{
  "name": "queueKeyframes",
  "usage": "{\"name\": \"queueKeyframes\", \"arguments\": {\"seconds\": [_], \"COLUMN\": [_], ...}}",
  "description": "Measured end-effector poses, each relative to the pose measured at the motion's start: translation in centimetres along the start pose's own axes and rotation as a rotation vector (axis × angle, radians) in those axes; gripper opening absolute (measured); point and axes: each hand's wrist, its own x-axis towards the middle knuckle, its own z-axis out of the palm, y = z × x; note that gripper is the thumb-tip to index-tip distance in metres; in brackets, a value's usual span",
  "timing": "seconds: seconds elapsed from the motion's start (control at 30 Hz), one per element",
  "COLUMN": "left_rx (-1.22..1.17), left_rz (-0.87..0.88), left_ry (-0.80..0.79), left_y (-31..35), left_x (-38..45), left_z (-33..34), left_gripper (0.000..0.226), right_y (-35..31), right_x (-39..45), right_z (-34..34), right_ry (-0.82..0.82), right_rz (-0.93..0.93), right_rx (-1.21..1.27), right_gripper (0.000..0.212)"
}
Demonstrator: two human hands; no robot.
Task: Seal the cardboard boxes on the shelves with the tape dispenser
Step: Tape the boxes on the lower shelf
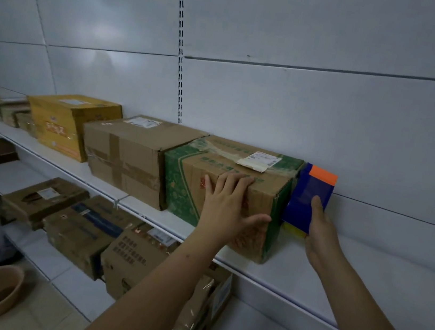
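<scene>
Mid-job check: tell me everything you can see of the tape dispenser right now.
The tape dispenser is dark blue, plastic-looking, with an orange panel at its top and a bit of yellow showing at its bottom. It stands roughly upright on the upper shelf, pressed against the right end of the green-printed cardboard box. The right hand holds it from the near side, thumb on its blue face. Its roll and blade are hidden.

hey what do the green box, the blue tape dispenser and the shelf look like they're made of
Green box: corrugated cardboard, matte printed faces, creased edges, glossy clear tape across the top. Tape dispenser: probably plastic, smooth blue body with an orange part on top. Shelf: likely painted metal, smooth white surface; cannot be sure.
</scene>
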Motion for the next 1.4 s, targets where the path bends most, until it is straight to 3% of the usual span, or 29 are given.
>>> {"name": "queueKeyframes", "arguments": {"seconds": [0.37,0.57,0.67,0.83,1.0,1.1,1.23,1.4], "left_rx": [0.006,-0.14,-0.34,-0.494,-0.482,-0.476,-0.502,-0.46], "left_rz": [-0.034,-0.047,-0.092,-0.25,-0.442,-0.538,-0.582,-0.703], "left_ry": [-0.052,-0.234,-0.212,-0.257,-0.396,-0.459,-0.423,-0.45], "left_y": [-1.9,-2.3,-2.1,-2.8,-6.5,-9.2,-12.6,-16.1], "left_x": [1.2,0.9,-2.7,-14.0,-24.6,-28.8,-31.9,-33.8], "left_z": [0.4,-1.9,-3.8,-5.1,-4.6,-4.8,-5.8,-5.1], "left_gripper": [0.085,0.1,0.098,0.068,0.055,0.055,0.046,0.048], "right_y": [0.2,-0.7,-1.5,-1.3,1.2,3.8,8.8,14.6], "right_x": [1.8,-3.5,-7.1,-13.3,-18.7,-21.0,-22.9,-23.0], "right_z": [1.5,0.8,0.4,0.9,3.6,5.9,7.6,7.4], "right_ry": [-0.05,-0.031,-0.03,-0.081,-0.301,-0.379,-0.455,-0.443], "right_rz": [-0.009,-0.18,-0.246,-0.294,-0.214,-0.12,0.088,0.262], "right_rx": [-0.122,-0.268,-0.26,-0.284,-0.401,-0.461,-0.515,-0.567], "right_gripper": [0.033,0.042,0.041,0.031,0.015,0.032,0.04,0.033]}}
